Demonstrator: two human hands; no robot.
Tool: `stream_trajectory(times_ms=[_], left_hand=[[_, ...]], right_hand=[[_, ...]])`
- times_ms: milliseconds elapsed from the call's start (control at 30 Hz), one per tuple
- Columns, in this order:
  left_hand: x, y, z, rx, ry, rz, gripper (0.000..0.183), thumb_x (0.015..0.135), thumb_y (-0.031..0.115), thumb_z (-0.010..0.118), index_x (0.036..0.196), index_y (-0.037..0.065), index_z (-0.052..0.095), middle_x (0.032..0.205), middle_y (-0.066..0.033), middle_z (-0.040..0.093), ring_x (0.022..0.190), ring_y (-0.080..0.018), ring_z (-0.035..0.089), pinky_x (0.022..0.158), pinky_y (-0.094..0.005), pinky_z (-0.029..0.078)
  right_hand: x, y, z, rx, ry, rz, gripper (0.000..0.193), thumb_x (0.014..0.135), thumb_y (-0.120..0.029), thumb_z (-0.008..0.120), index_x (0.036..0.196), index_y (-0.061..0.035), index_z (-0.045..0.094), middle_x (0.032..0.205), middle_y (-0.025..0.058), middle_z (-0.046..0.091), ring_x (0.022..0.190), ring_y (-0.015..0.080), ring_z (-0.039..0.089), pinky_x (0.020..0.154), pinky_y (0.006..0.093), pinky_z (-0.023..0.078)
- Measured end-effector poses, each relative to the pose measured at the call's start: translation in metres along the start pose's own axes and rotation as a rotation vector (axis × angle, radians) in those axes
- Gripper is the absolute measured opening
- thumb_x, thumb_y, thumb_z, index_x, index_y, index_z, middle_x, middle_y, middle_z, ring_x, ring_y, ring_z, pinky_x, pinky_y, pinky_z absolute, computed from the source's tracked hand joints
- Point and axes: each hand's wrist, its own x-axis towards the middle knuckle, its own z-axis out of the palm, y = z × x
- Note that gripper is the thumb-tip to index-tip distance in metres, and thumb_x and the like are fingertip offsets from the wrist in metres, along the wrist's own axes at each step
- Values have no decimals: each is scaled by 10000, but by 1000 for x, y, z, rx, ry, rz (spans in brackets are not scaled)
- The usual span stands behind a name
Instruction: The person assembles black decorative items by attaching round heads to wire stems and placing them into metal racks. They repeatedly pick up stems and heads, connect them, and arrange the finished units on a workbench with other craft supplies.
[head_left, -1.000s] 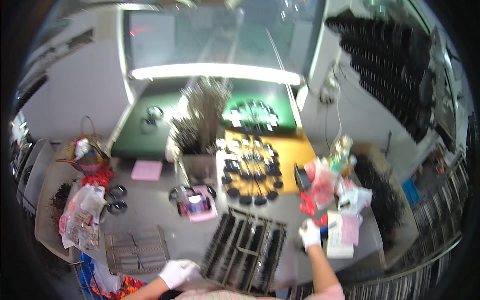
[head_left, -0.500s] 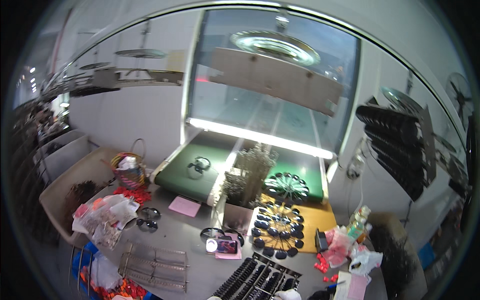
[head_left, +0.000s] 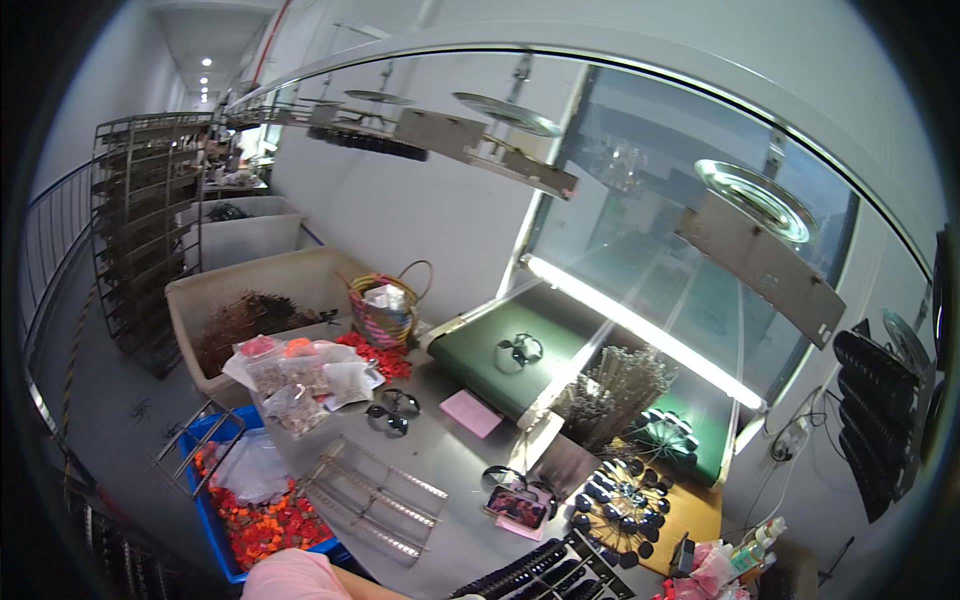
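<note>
Neither of my hands shows. A pink sleeve (head_left: 295,577) and a strip of bare forearm come in at the lower edge, left of the middle; the hand beyond is out of the picture. Near the forearm lies an empty metal rack frame (head_left: 375,500) on the grey table. A rack filled with rows of black pieces (head_left: 545,570) is cut off by the lower edge. A phone (head_left: 516,507) with a lit screen leans behind it, with dark glasses around it. A ring of black sunglasses (head_left: 625,505) sits on a wooden board (head_left: 700,515).
A blue crate (head_left: 215,530) of red and orange bits stands at the left, beside a large beige bin (head_left: 240,270). A woven basket (head_left: 385,310) and bagged pieces (head_left: 300,380) sit at the table's back left. A green conveyor (head_left: 490,360) lies behind; panels (head_left: 765,260) hang overhead.
My view has swung left, so the scene has shifted right. The blue crate and a tall rack now show more fully, and a pink sleeve has come in at the lower edge.
</note>
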Motion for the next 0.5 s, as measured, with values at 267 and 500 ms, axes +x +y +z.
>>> stream_trajectory(times_ms=[267,500], left_hand=[[57,-1,-134,-257,32,-274,531,597,279,896,1067,173,670,900,-93,655,865,-362,612,758,-505,437],[92,-14,-248,-69,330,-58,479,774,331,830,1179,111,697,952,-34,701,847,-231,652,745,-398,468]], right_hand=[[27,-73,-175,210,-50,75,414,889,-387,743,1178,-98,671,998,212,744,954,376,727,847,460,565],[70,-170,-423,-439,1265,-612,916,689,27,805,1521,-124,453,1505,197,442,1385,453,429,1153,535,355]])
